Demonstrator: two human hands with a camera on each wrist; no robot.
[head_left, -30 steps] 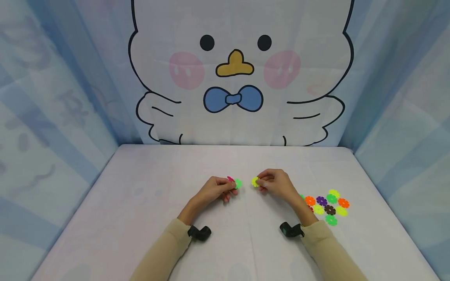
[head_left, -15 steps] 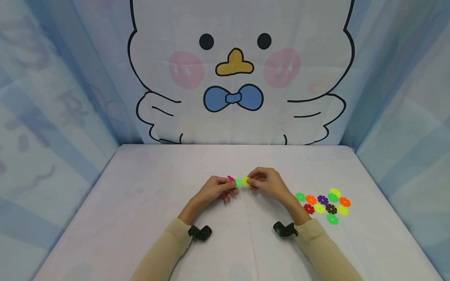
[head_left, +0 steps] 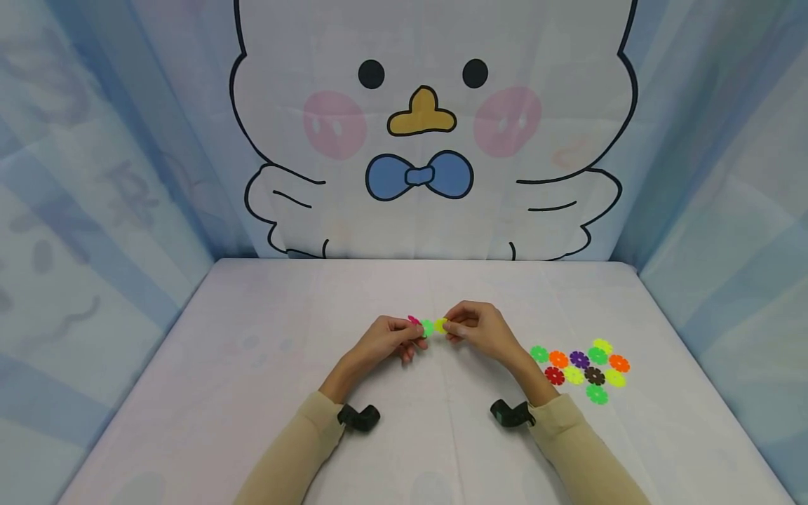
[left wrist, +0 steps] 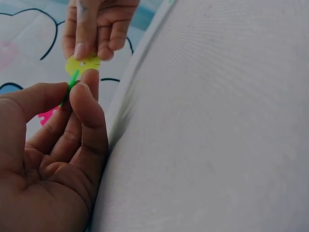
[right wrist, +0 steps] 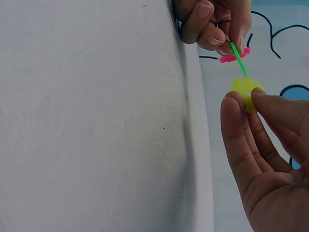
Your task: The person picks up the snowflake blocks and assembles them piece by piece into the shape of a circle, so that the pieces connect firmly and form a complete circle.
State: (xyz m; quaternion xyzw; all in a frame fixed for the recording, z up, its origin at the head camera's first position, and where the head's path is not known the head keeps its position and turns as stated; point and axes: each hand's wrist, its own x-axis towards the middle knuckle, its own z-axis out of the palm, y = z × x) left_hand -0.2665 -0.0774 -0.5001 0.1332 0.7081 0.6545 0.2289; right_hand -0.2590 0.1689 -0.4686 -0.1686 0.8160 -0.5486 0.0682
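Observation:
Over the middle of the table, my left hand (head_left: 386, 338) pinches a green snowflake disc (head_left: 427, 328) between thumb and fingers. A pink snowflake disc (head_left: 413, 320) shows just behind those fingertips, partly hidden. Across from it, my right hand (head_left: 485, 327) pinches a yellow snowflake disc (head_left: 440, 325) by its edge. In the right wrist view the green disc (right wrist: 239, 62) is seen edge-on, its end right at the notched rim of the yellow disc (right wrist: 240, 86). The left wrist view has the green disc overlapping the face of the yellow disc (left wrist: 82, 65).
To the right of my right forearm, several loose snowflake discs lie flat on the white table (head_left: 252, 393), among them a purple disc (head_left: 579, 360), a dark brown disc (head_left: 595, 376) and a red disc (head_left: 555, 376). A printed cloth backdrop (head_left: 429, 224) rises behind the table's far edge.
My right hand has moved left, bringing the yellow disc up to the green one, and has stayed about there for the last half second. My left hand has hardly moved.

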